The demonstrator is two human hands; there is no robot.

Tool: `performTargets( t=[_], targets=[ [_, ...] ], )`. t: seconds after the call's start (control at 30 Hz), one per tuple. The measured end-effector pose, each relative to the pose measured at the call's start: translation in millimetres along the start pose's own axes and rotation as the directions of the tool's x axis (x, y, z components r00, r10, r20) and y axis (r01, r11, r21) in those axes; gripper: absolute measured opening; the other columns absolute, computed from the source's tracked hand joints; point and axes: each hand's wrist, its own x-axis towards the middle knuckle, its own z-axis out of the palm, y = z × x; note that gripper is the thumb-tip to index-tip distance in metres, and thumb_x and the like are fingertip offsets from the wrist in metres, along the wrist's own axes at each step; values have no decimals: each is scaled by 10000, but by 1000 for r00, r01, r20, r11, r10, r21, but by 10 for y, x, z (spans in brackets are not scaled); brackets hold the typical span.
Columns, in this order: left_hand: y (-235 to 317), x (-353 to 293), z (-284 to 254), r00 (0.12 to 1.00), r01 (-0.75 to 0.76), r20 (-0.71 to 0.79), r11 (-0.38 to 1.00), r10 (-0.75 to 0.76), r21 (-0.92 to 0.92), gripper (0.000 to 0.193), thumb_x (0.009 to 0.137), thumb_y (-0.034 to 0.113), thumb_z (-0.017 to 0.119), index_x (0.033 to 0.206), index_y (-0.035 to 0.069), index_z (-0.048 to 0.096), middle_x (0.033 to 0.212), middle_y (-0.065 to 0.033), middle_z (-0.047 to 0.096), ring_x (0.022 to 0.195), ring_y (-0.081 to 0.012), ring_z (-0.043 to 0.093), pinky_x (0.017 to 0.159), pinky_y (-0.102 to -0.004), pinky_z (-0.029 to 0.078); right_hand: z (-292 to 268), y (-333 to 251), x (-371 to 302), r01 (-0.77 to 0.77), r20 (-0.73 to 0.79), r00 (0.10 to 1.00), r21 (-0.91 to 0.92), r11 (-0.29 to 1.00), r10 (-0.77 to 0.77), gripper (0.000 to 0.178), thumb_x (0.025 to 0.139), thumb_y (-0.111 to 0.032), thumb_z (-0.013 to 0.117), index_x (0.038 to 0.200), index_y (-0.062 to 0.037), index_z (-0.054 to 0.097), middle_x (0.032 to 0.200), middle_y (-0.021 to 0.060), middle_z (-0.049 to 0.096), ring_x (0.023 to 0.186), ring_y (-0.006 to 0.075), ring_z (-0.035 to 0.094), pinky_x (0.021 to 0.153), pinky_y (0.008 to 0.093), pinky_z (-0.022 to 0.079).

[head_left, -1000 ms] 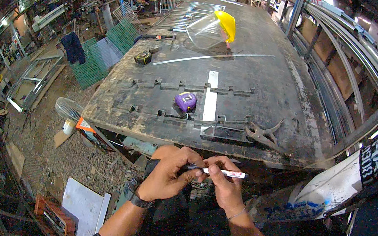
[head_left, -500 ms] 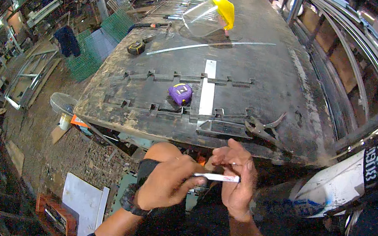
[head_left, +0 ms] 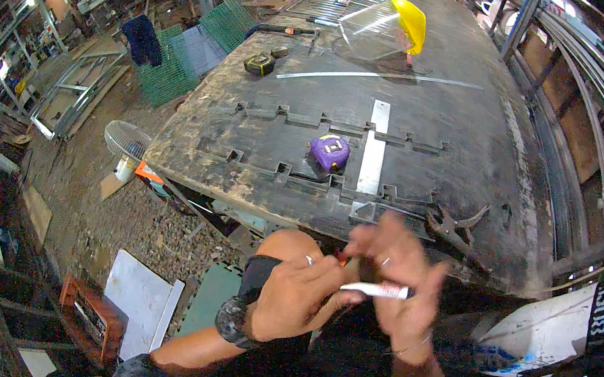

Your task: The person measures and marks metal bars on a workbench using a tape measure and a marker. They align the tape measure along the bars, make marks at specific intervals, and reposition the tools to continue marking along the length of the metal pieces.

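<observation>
Over my lap, my left hand (head_left: 295,297) is closed, its thumb and fingers pinching one end of a white marker pen (head_left: 384,290). The pen points to the right with reddish print on its barrel. Just beyond it, my right hand (head_left: 406,286) has its fingers apart and palm turned up; it is blurred by motion. The pen's free end lies in front of that palm, and whether they touch I cannot tell. On the workbench (head_left: 248,130) ahead are a purple tape measure (head_left: 329,152), a flat pale metal bar (head_left: 374,152) and locking pliers (head_left: 456,226).
Two notched dark metal strips (head_left: 308,120) lie across the bench. Farther back are a yellow face shield (head_left: 408,26), a long thin metal strip (head_left: 373,79) and a black tape measure (head_left: 260,64). A fan (head_left: 126,140) stands left; a white container (head_left: 535,329) is at the right.
The whole view has swung, so the bench and its things sit farther right. My right hand has moved and its fingers have spread; the left still grips the pen.
</observation>
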Motion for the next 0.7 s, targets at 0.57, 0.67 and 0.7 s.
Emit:
performTargets(
  t=[0.57,0.67,0.7],
  targets=[
    [-31,-149,-39,786,236,-389,815,-480,-530,192,980,108,627,1153,26,614,1058,-95,653,958,-174,630,874,-321,512,-457,1267,2158,-172,-174,985,-970,-170,-7,568,732,-376,855,1125,-23,647,1139,227,604,1063,420,623,977,473,504],
    [-66,-124,-37,770,294,-363,796,-526,-529,218,990,148,659,1175,35,631,1046,-69,667,960,-160,634,877,-315,511,-282,1174,2083,-40,-42,998,-998,44,-52,553,751,-236,848,1154,-26,532,1192,259,572,1157,425,587,976,486,499],
    [-86,-113,-38,750,313,-381,797,-541,-516,232,991,159,669,1185,37,633,1042,-58,673,958,-155,633,878,-315,511,-202,1092,2003,20,-6,985,-989,148,-175,521,757,-113,828,1125,-43,466,1102,243,606,1078,429,619,901,474,519]
  ],
)
